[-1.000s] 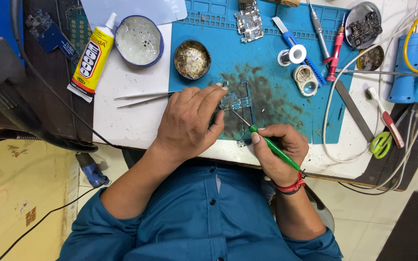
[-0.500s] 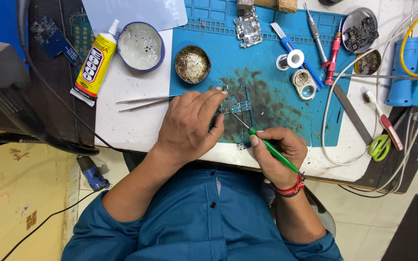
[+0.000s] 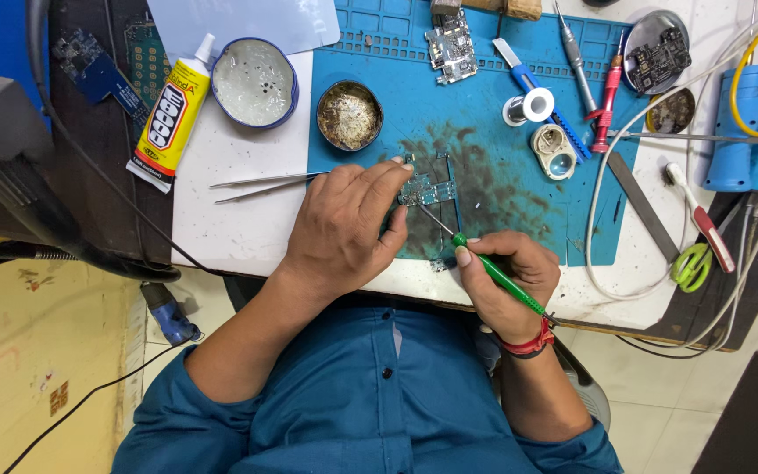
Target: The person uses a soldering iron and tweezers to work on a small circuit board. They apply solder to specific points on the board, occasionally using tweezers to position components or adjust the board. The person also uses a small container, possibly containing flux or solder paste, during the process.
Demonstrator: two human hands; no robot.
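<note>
Little is changing since a moment ago: the left hand [image 3: 344, 230] is still pinning the small circuit board [image 3: 427, 189] to the blue mat [image 3: 502, 193], fingers closed over it, while the right hand [image 3: 506, 276] is gripping a green screwdriver [image 3: 493, 272] whose tip is touching the board.

Pretty bright, even light from above, sharp focus around the blue mat [image 3: 519, 202]. Soft shadows just under the hands on it, slight glare on the white tabletop left of it.
</note>
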